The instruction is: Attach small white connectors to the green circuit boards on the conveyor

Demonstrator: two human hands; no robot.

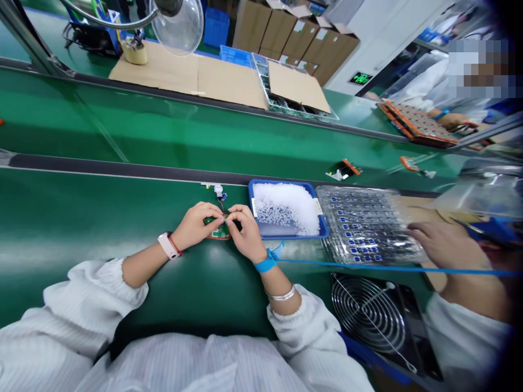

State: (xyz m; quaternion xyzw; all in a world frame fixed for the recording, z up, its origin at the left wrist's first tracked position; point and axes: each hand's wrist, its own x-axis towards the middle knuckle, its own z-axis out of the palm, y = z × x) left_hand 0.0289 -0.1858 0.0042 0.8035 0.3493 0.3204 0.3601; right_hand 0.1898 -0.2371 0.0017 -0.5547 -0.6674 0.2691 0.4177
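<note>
A small green circuit board [220,232] with an orange rim lies under my fingertips, low over the green bench. My left hand [198,226] is closed on the board's left side, its thumb and fingers pinched together. From the right, my right hand [246,235] pinches at the board's upper edge, beside the left fingertips. What lies between those right fingertips is too small to make out. Dark, thin wires run from the board up to a white connector [219,191] near the ledge.
Right of my hands stands a blue tray [254,231] of small white pieces, then a clear blister tray [343,231] touched by a co-worker's hand [453,247]. A blue wrist-strap cord [368,266] stretches rightward above a black fan [368,310]. A magnifier lamp [177,24] hangs upper left.
</note>
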